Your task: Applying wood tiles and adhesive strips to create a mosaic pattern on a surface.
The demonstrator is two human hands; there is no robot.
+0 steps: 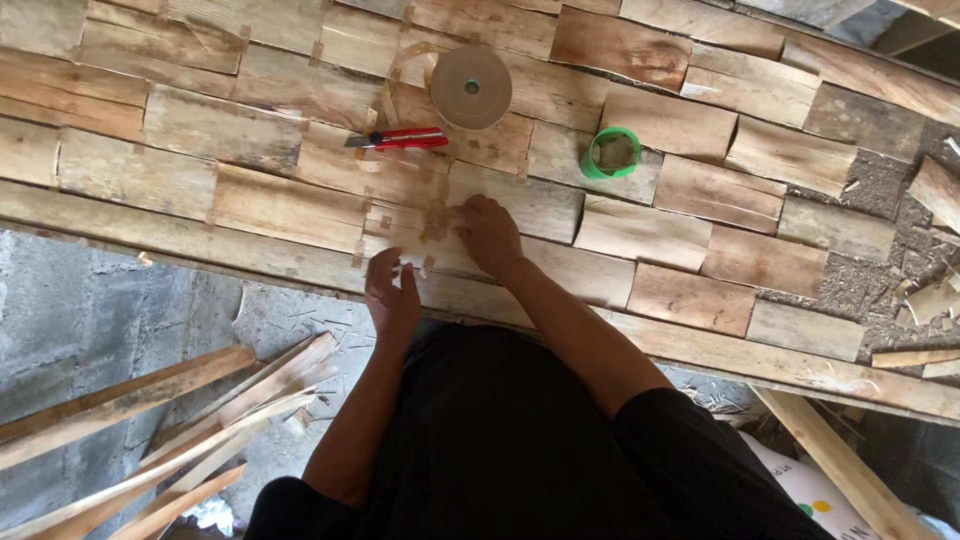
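A sheet of thin wood veneer pieces (280,205), joined with brown paper tape, lies across a bench. My left hand (391,293) rests at the sheet's near edge, fingers flat and together, touching a short strip of tape. My right hand (487,233) presses down on a taped seam (436,215) just right of it, fingers curled on the wood. A roll of brown paper tape (471,87) lies beyond my hands, its loose end curling left. A red utility knife (399,138) lies beside the roll.
A small green tape roll (612,153) sits right of the brown one. Loose wood strips (170,420) lean over the grey concrete floor (90,300) at lower left. A wooden plank (850,470) runs at lower right. Bare rough surface (880,180) shows at right.
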